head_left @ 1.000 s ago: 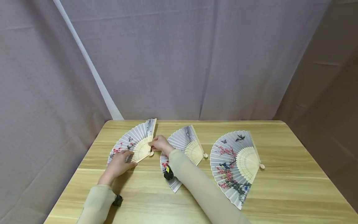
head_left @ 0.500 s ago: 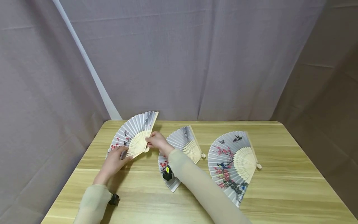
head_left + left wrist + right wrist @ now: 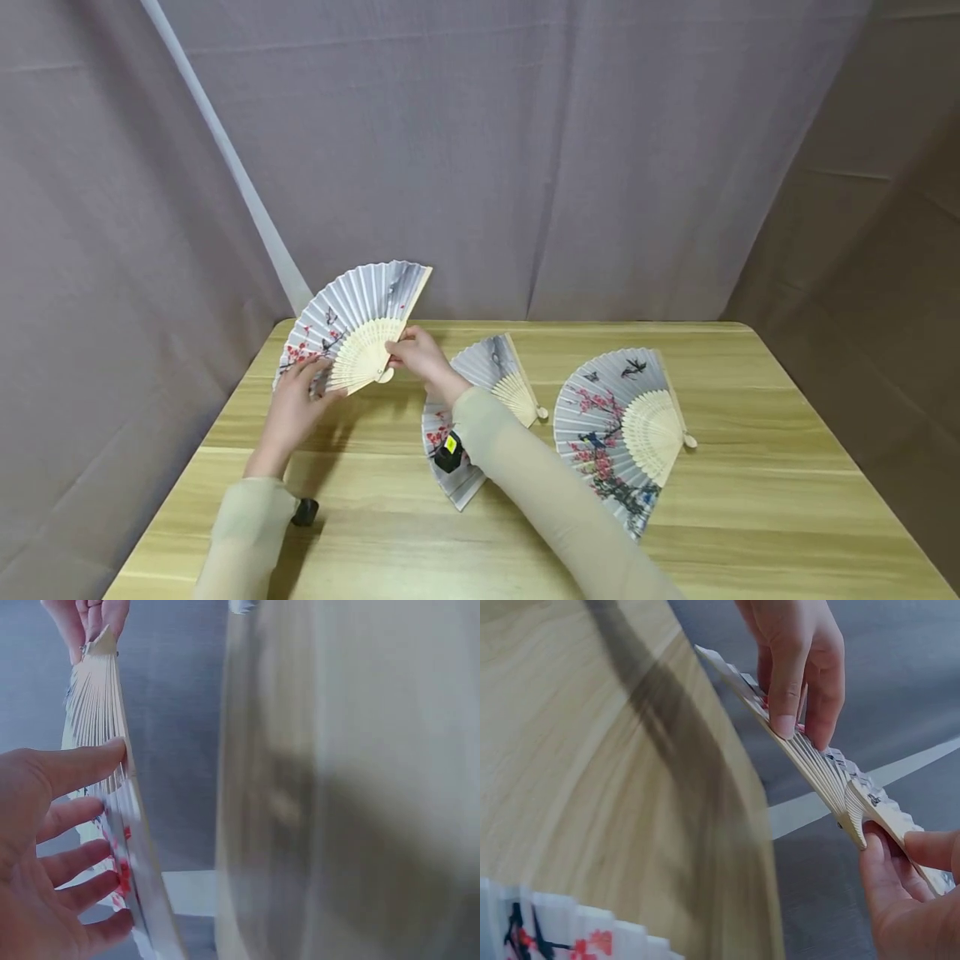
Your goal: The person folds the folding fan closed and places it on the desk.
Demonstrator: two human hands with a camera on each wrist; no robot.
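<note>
A grey paper fan [image 3: 352,321] with red blossoms and pale bamboo ribs is raised above the table's far left corner, spread open and tilted up. My left hand [image 3: 309,379] pinches its lower leaf edge, thumb on one face and fingers behind [image 3: 90,817]. My right hand [image 3: 396,354] pinches the ribs by the pivot [image 3: 889,847]. In the right wrist view the fan [image 3: 817,765] shows edge-on between both hands. A second open fan [image 3: 491,371] lies flat mid-table, partly under my right forearm. A third, wider open fan [image 3: 611,417] lies to its right.
The wooden table [image 3: 750,467] is ringed by grey curtain on the back and both sides. A white pole [image 3: 225,158] leans behind the far left corner. Black wrist cameras [image 3: 448,454] sit on both sleeves.
Both hands have lifted the left fan off the table, up and slightly back, and its leaf now stands tilted toward me. The other two fans have not moved.
</note>
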